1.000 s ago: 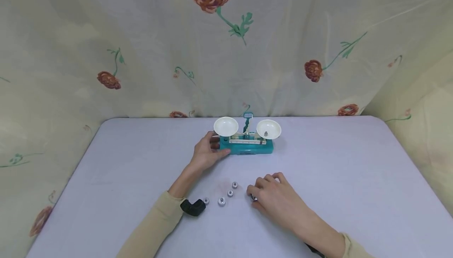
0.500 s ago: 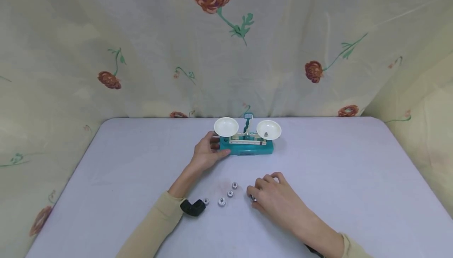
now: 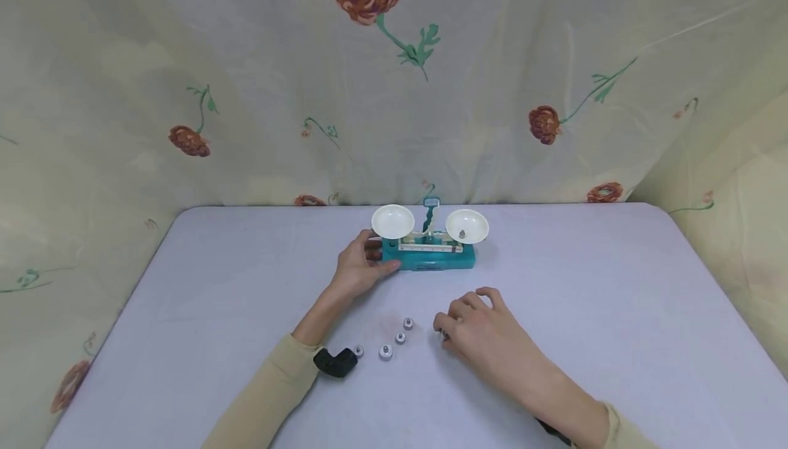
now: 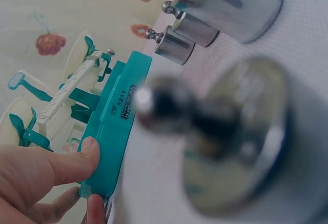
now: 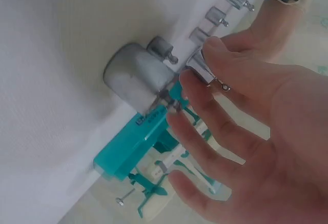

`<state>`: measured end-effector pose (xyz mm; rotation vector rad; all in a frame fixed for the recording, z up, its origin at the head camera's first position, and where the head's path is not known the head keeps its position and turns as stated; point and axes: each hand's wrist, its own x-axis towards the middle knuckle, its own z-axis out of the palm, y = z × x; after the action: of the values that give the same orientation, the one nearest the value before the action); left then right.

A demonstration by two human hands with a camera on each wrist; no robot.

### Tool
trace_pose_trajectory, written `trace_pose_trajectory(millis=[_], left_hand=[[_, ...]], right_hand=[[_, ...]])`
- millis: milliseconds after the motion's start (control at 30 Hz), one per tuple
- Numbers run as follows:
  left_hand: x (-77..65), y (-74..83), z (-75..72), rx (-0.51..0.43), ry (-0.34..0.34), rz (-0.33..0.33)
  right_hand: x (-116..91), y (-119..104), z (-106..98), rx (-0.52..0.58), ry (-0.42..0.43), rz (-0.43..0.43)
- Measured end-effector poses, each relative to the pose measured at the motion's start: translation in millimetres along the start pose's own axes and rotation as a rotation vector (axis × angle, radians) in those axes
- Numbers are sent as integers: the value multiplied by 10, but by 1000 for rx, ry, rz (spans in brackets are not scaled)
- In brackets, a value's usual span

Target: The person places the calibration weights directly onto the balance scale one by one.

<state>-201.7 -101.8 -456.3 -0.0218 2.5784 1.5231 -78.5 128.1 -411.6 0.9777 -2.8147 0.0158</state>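
A teal balance scale (image 3: 429, 259) with two white pans stands toward the back of the table. My left hand (image 3: 358, 264) holds the left end of its base, thumb in front, as the left wrist view confirms. A small metal weight sits in the right pan (image 3: 475, 219); the left pan (image 3: 392, 222) holds nothing visible. My right hand (image 3: 483, 334) is nearer the front, pinching a small metal weight (image 5: 200, 67) between thumb and index finger. Close by its other fingers, a large weight (image 5: 133, 75) and a smaller weight (image 5: 160, 47) stand on the table, hidden in the head view.
Several knobbed metal weights, such as a larger one (image 3: 386, 352) and a smaller one (image 3: 408, 324), stand between my arms. Another weight (image 3: 358, 351) is beside the black left wrist strap (image 3: 335, 362). A flowered curtain (image 3: 265, 93) hangs behind the lilac tabletop (image 3: 234, 285).
My right hand has shifted slightly forward and to the right, its pinched weight moving with it. The left hand and the scale have stayed in place.
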Motion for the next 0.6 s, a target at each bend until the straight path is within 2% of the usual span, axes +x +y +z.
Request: trace_pose_trajectory(millis=[600], left_hand=[[-7,-1,-12,-26,-7,4]], right_hand=[[92,68,-110,-16,-13,15]])
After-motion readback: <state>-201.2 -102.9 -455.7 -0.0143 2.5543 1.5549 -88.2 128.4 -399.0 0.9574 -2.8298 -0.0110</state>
